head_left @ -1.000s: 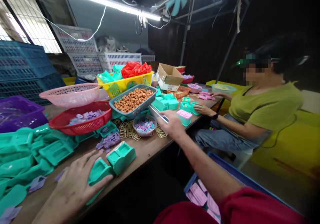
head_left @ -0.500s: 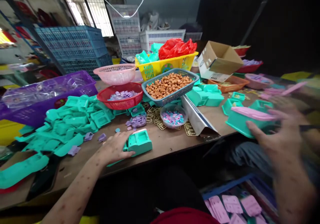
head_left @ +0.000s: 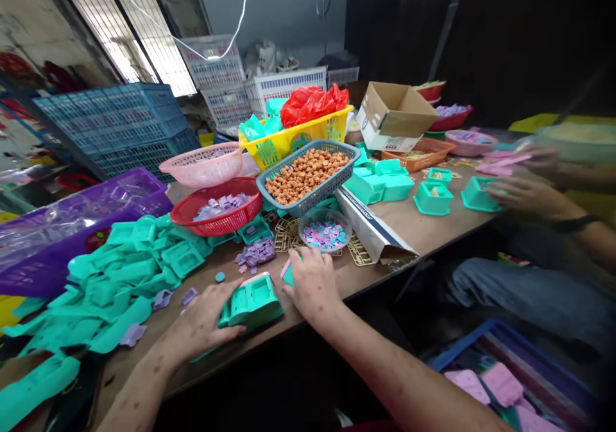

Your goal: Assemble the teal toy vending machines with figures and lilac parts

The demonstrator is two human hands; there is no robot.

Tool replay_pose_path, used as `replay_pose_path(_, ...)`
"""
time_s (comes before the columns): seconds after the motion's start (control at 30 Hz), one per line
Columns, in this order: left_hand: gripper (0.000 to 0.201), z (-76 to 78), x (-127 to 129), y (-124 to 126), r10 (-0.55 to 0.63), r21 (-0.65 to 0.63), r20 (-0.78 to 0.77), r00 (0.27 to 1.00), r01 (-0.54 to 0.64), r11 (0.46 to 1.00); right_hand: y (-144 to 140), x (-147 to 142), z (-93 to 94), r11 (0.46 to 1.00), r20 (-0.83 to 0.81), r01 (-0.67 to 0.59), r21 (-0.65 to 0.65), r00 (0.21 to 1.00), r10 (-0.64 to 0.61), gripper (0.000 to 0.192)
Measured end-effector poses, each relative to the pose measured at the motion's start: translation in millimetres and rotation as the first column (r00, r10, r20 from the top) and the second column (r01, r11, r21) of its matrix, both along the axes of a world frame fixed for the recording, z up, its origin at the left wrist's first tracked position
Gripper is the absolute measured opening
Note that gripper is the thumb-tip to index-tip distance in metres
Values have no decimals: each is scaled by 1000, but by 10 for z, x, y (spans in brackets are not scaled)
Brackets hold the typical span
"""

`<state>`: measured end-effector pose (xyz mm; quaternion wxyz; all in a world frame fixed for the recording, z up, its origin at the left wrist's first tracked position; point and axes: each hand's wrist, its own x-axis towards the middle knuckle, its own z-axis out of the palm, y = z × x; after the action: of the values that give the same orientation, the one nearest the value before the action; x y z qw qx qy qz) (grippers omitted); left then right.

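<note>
My left hand (head_left: pixel 205 319) is wrapped round the left end of a teal plastic toy part (head_left: pixel 256 298) with moulded recesses, near the table's front edge. Just right of it, my right hand (head_left: pixel 315 284) grips a teal-and-pink plastic piece (head_left: pixel 287 273), mostly covered by my fingers. A small pile of purple plastic pieces (head_left: pixel 257 252) lies behind the toy part. Behind my right hand stands a clear bowl (head_left: pixel 349 242) of small pink and blue bits. To the left spreads a heap of teal parts (head_left: pixel 139 252), with loose purple pieces (head_left: pixel 162 299) beside it.
A red basket (head_left: pixel 216 225), a grey-blue basket (head_left: pixel 315 199) of brown pieces and a purple crate (head_left: pixel 81 239) line the back and left. A folded cardboard strip (head_left: pixel 375 230) lies right of the bowl. At the right, a co-worker's hand (head_left: pixel 524 193) touches a teal box (head_left: pixel 481 194).
My right hand has come from the far right to the middle, beside the toy part, with the teal-and-pink piece. My left hand stays on its part. The view has swung right.
</note>
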<state>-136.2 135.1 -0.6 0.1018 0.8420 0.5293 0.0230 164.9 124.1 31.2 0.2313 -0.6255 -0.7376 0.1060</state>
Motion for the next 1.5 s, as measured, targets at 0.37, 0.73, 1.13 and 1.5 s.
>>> replay_pose_path(0.37,92,-77,-168,22,39,0,-41,998,-39,999,58,-299,-646,929,-63,-353,114,931,361,63)
replay_pose_path(0.73,91,89,-223,-45,2,155,146,989,-24,988,1054,462,872,945,196,-262,199,955,223,37)
replay_pose_path(1.13,40,83,-277,-1555,119,22,381,917,-138,990,2538,-29,888,959,523,-233,-162,804,283,35)
replay_pose_path(1.5,33,-139,-833,-1860,277,66,369,887,-323,944,2616,336,988,950,43,-282,-137,956,290,5)
